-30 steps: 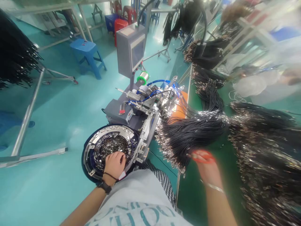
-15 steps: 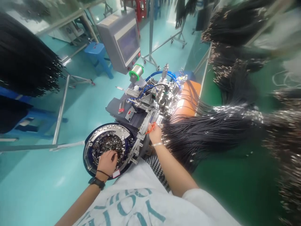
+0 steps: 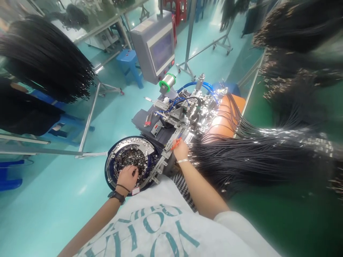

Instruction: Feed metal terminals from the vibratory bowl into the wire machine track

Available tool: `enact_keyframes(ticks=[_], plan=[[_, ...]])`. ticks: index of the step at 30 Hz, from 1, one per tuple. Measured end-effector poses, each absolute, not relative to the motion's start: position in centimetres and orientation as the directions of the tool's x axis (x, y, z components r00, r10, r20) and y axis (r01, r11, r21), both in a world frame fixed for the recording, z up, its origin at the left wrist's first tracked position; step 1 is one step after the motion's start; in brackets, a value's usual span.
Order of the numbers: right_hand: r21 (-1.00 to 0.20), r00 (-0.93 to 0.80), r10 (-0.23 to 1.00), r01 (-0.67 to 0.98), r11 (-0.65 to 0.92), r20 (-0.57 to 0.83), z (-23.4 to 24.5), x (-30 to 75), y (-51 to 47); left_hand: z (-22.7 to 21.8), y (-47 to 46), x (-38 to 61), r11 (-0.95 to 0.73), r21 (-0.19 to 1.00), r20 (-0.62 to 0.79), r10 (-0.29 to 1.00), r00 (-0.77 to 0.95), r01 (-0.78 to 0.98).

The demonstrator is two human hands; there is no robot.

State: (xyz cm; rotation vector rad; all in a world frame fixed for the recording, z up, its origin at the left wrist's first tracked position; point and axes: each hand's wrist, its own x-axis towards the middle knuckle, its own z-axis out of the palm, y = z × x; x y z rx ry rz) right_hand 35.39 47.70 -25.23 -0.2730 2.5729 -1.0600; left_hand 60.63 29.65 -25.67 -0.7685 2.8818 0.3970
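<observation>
Bowl stands at the near end of the machine, close in front of you, loaded with small metal parts. Your left hand rests over its near side, fingers curled loosely down toward the parts; whether they grip any, I cannot tell. You wear a watch on that wrist. A white label shows at the bowl's near edge, just beside that wrist.

Your right hand is closed around an orange tool, held at the track that runs beside the bowl. The tool's tip is too small to read, and its contact with the track cannot be confirmed.

Surroundings: a thick bundle of black cables fans out on your right, its near ends lying just beside your right hand and crowding that side. Some strands cross the orange cover. Beyond the bowl, a red key holder sits on the machine; farther back stand the green-rimmed spool and the monitor. Blue hoses arch behind the mechanism. On your left, a metal rack stands near the bowl, below a hanging black bundle. A blue stool occupies the floor behind.
</observation>
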Motion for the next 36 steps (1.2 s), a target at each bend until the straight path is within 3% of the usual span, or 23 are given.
enact_keyframes(ticks=[6,12,23,31,36], plan=[[-0.59,-0.925,-0.267,-0.061,0.805,-0.269,-24.5,34.6,46.3,-25.3,29.8,60.5,0.832,0.216,-0.222,-0.468,-0.855,-0.512],[-0.602,-0.934,-0.246,-0.042,0.798,-0.261,-24.2,34.7,45.9,-25.0,29.8,60.2,0.846,0.201,-0.235,-0.447,-0.863,-0.493],[-0.821,-0.988,-0.118,0.016,0.571,-0.101,-26.6,36.5,46.9,-25.0,29.9,60.2,0.841,0.205,-0.227,-0.457,-0.86,-0.501],[-0.751,-0.975,-0.223,-0.157,0.642,0.013,-27.0,36.8,46.6,-24.7,30.4,60.3,0.83,0.2,-0.215,-0.48,-0.85,-0.52],[-0.701,-0.903,-0.423,-0.354,0.619,0.082,-25.3,38.3,46.9,-24.6,30.5,60.3,0.826,0.211,-0.191,-0.49,-0.851,-0.523]])
